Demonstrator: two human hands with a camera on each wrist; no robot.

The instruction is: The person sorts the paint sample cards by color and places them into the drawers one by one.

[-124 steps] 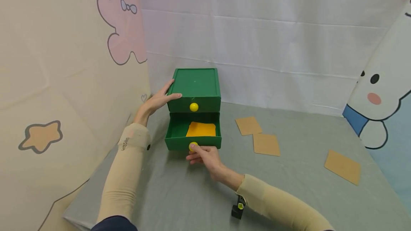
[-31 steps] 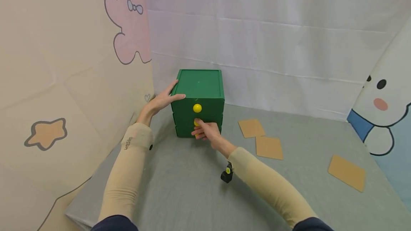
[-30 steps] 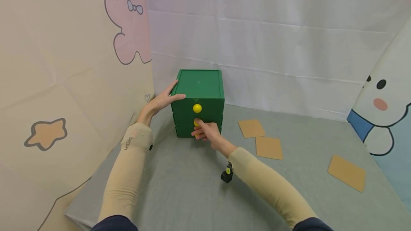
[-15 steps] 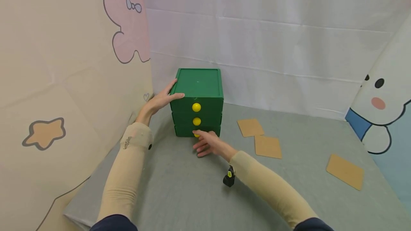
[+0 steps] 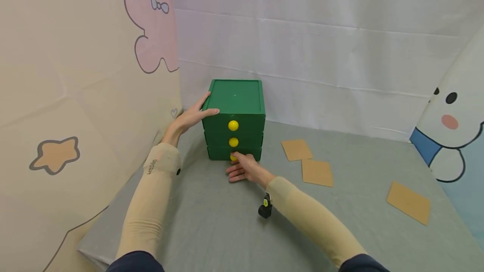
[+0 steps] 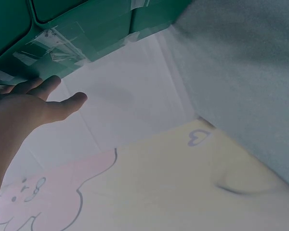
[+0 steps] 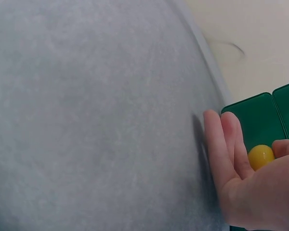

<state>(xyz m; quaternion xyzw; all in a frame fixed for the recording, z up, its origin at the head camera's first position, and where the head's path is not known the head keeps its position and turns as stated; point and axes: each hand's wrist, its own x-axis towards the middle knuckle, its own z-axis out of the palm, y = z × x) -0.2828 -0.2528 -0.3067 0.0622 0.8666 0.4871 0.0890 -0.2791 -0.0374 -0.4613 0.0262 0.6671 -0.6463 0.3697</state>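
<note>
A green three-drawer cabinet [image 5: 235,98] stands against the back wall, every drawer pushed in. Its round yellow knobs run down the front: the top knob [image 5: 233,125], the middle knob [image 5: 233,142] and the partly covered bottom knob [image 7: 261,156]. My left hand [image 5: 190,117] rests on the cabinet's upper left edge, thumb over the top, fingers along the side. In the left wrist view, clear tape [image 6: 55,43] shows on that side. My right hand [image 5: 249,168] pinches the bottom knob at thumb and index finger; the other fingers stretch out below, close to the tabletop.
On the grey tabletop [image 5: 211,221], two brown square cards lie right of the cabinet, a rear card [image 5: 296,150] and a front card [image 5: 317,173]. Another brown card [image 5: 408,202] lies farther right. A cartoon-printed wall [image 5: 94,95] runs close on the left.
The middle drawer, earlier pulled out with a flat yellow-orange piece inside, is pushed in. My right hand has let go of the middle knob and moved down to the bottom one. My left hand stays put.
</note>
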